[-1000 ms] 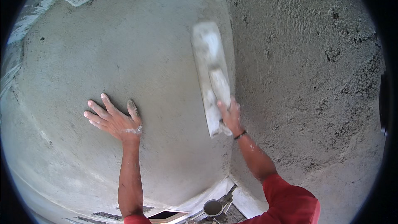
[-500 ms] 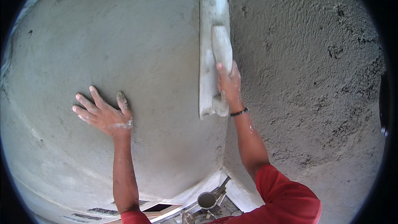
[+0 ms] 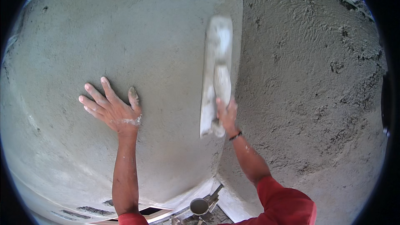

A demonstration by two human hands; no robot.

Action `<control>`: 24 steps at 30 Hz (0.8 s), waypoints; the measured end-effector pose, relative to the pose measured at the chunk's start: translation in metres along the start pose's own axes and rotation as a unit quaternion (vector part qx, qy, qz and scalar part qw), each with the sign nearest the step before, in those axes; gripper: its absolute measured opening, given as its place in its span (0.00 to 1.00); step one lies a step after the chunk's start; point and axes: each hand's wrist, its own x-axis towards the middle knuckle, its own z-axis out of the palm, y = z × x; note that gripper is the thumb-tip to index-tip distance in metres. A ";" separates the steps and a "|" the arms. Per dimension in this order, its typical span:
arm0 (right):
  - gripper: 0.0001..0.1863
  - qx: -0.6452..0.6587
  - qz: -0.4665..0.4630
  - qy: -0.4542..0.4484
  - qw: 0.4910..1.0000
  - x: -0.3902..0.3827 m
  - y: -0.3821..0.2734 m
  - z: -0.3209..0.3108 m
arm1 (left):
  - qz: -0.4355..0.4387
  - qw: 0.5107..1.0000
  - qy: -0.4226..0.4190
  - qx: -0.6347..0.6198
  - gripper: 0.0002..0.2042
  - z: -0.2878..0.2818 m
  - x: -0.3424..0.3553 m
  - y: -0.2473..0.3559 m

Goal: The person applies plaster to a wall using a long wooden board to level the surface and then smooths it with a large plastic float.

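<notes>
My left hand [image 3: 114, 106] lies on the smooth grey plastered wall [image 3: 162, 58] with its fingers spread, some grey and white residue on the thumb and near the wrist. My right hand [image 3: 226, 114] grips the lower part of the handle of a long whitish float [image 3: 210, 79], held upright against the smooth wall just left of a vertical corner. The float is slightly blurred. A dark band circles my right wrist.
A rough, darker plastered wall [image 3: 308, 79] meets the smooth one at the corner on the right. Low between my arms are a round bucket [image 3: 199, 206] and cluttered boards at the foot of the corner. A framed opening [image 3: 150, 211] shows beside my left forearm.
The float in my right hand rose along the corner half a second ago and is now lower again. The view has shifted slightly; my left hand stays spread on the wall.
</notes>
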 end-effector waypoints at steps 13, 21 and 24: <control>0.32 0.056 0.052 0.046 0.996 0.026 -0.038 -0.015 | 0.006 1.000 0.029 0.002 0.37 0.004 0.000 0.002; 0.35 -0.011 -0.038 -0.004 0.999 0.020 -0.023 -0.010 | -0.008 1.000 -0.020 0.013 0.39 0.000 0.001 0.000; 0.37 -0.091 -0.074 -0.012 0.993 0.080 -0.105 -0.012 | -0.006 1.000 -0.003 0.004 0.38 0.001 -0.001 0.000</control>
